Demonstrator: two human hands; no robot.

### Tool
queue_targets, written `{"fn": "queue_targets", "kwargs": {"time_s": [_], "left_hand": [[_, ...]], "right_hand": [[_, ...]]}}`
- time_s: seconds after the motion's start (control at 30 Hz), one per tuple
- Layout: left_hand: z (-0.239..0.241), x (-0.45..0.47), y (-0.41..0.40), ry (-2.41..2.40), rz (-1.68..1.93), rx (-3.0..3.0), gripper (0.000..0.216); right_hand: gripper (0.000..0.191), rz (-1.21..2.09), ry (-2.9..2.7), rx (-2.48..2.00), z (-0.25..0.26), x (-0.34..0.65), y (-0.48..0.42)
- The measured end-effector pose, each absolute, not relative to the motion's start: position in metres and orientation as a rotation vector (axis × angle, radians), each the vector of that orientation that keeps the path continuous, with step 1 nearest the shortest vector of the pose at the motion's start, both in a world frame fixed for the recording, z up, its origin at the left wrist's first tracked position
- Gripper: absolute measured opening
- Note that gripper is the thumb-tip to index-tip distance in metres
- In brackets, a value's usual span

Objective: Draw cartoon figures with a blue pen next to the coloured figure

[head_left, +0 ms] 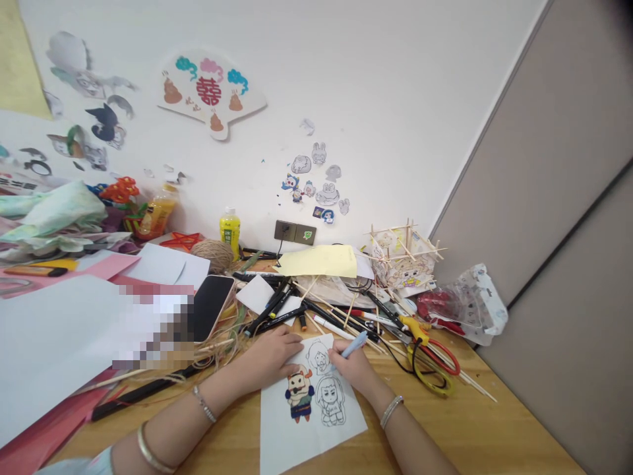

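A white sheet of paper (pixel 281 448) lies on the wooden table, bearing a coloured cartoon figure (pixel 299 396), an outlined figure (pixel 331 402) and a partly drawn figure above them. My left hand (pixel 277 356) rests flat near the sheet's upper left edge, fingers stretched out and holding nothing. In my right hand (pixel 352 366) is a light blue pen (pixel 357 343), gripped between the fingers. That hand lies on the sheet's upper right, beside the partly drawn figure. The pen's tip is hidden behind the fingers.
Markers (pixel 277 320) and thin wooden sticks crowd the area beyond the sheet. Scissors (pixel 435 363) with red and yellow handles lie to the right. A phone (pixel 212 307), twine ball (pixel 212 254) and papers are left. A yellow-labelled bottle (pixel 230 232) stands by the wall.
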State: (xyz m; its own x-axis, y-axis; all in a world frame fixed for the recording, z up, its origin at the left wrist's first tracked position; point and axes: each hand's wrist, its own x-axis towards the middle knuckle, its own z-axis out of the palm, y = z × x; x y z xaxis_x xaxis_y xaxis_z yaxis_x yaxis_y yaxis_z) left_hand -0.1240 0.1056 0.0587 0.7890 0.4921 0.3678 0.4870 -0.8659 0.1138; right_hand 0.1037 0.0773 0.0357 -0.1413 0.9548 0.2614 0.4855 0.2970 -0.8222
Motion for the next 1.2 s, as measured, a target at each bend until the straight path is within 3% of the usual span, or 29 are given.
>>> {"fn": "queue_targets", "kwargs": {"time_s": [0.43,1.2], "left_hand": [[0.060,-0.124,0.104,0.855,0.573,2.968,0.025],[0.060,-0.124,0.106,0.828,0.574,2.976,0.026]], "right_hand": [[0.022,0.774,-1.644,-1.265,0.052,0.099,0.073],[0.026,0.750,-1.748,-1.326,0.039,0.106,0.080]]}}
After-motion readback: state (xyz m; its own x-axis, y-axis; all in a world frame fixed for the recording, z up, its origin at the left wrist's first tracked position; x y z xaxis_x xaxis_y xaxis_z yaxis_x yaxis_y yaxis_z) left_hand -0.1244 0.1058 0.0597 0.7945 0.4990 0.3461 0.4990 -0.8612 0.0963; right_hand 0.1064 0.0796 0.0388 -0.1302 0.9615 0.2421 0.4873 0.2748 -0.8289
